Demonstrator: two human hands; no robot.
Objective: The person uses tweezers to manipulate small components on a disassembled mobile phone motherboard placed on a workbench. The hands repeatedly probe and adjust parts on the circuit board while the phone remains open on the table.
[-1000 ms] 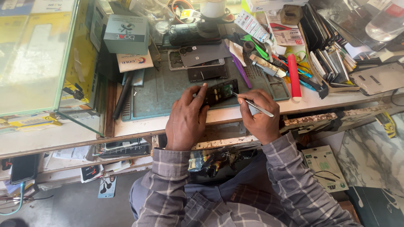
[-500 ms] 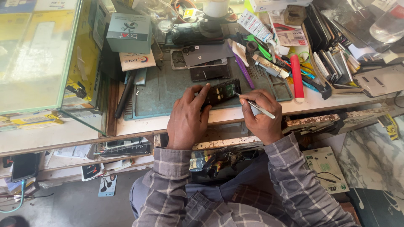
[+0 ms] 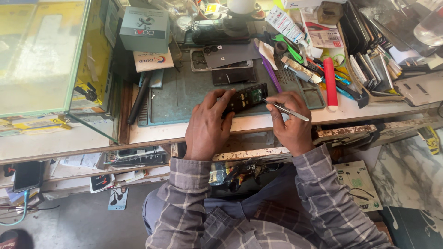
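the one camera sits on my head and looks steeply down over my lap onto the cluttered workbench [image 3: 152, 131] ahead. it is near enough that my forearms fill the lower middle, with floor showing at left.

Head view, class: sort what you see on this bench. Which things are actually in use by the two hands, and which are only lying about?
In use:
- opened phone, steadied by the left hand
- metal tweezers, held in the right hand, tip at the phone's board
- green work mat under the phone

Lying about:
- red cylinder
- grey-green box
- dark phone back cover
- purple tool
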